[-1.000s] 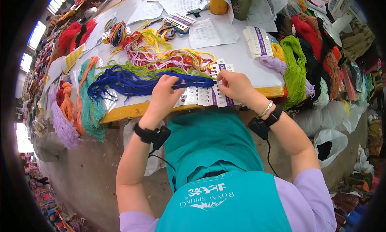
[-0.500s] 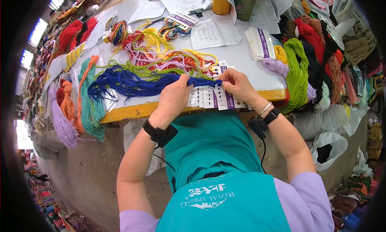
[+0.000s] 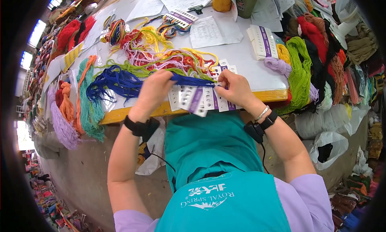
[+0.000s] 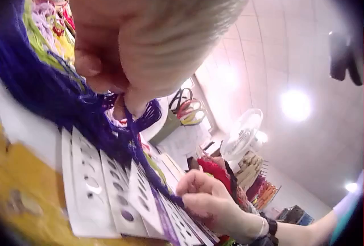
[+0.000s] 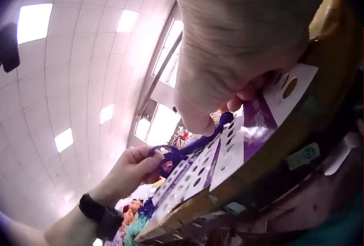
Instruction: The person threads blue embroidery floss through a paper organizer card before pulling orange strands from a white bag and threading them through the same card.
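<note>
Head view: I see the white tabletop (image 3: pixel 259 77), then the blue yarn (image 3: pixel 114 82) lying on it and reaching over white cards (image 3: pixel 187 96) with holes. My left hand's (image 3: pixel 155 89) fingers are clamped on the yarn; my right hand's (image 3: pixel 235 88) pinch its end.

Above the right fingers (image 5: pixel 196 122) we see a pale, panelled ceiling (image 5: pixel 85 75) with square lights (image 5: pixel 35 23); beyond the fingers, probably windows (image 5: pixel 164 124); below, a brownish-grey floor (image 3: pixel 88 163).
</note>
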`<act>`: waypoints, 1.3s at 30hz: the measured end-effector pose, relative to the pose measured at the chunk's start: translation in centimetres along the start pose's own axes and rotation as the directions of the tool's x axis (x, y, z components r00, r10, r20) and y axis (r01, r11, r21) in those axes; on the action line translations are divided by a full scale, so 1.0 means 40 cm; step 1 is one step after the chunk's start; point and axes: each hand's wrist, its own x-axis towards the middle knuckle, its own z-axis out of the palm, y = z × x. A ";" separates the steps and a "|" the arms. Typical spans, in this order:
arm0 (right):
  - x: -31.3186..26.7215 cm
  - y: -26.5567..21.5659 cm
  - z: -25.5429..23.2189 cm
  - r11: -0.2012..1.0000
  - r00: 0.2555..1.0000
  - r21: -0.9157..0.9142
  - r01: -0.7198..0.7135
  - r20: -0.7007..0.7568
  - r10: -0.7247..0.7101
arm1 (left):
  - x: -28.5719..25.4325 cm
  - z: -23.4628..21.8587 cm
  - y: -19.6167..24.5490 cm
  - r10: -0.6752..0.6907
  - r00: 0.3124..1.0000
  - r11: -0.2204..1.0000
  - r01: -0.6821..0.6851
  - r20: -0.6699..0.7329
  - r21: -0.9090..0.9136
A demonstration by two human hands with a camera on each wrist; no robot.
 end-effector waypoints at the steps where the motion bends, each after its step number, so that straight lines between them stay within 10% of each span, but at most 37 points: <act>1: -0.004 -0.011 -0.005 0.998 1.000 -0.063 0.028 0.005 -0.028 | 0.001 -0.024 -0.029 -0.036 0.999 0.996 0.036 -0.010 0.075; 5: -0.010 -0.029 0.000 0.970 0.995 -0.226 0.094 0.008 -0.095 | 0.007 -0.116 -0.038 -0.337 0.902 0.923 0.373 0.269 -0.096; 13: -0.018 -0.032 0.000 0.976 0.998 -0.206 0.066 0.002 -0.067 | -0.019 -0.076 0.081 0.015 0.940 0.943 0.100 -0.341 0.319; 16: -0.015 -0.035 0.004 0.979 0.998 -0.196 0.061 0.005 -0.061 | -0.022 0.002 0.122 0.082 0.989 0.976 -0.055 -0.120 0.211; 26: -0.025 -0.026 0.003 0.975 0.993 -0.199 0.100 -0.038 -0.110 | 0.016 0.115 0.123 -0.126 0.989 0.957 0.100 0.081 0.272; 39: -0.025 -0.019 0.001 0.974 0.993 -0.200 0.110 -0.029 -0.118 | 0.025 0.040 0.117 0.268 0.942 0.879 -0.325 0.203 0.348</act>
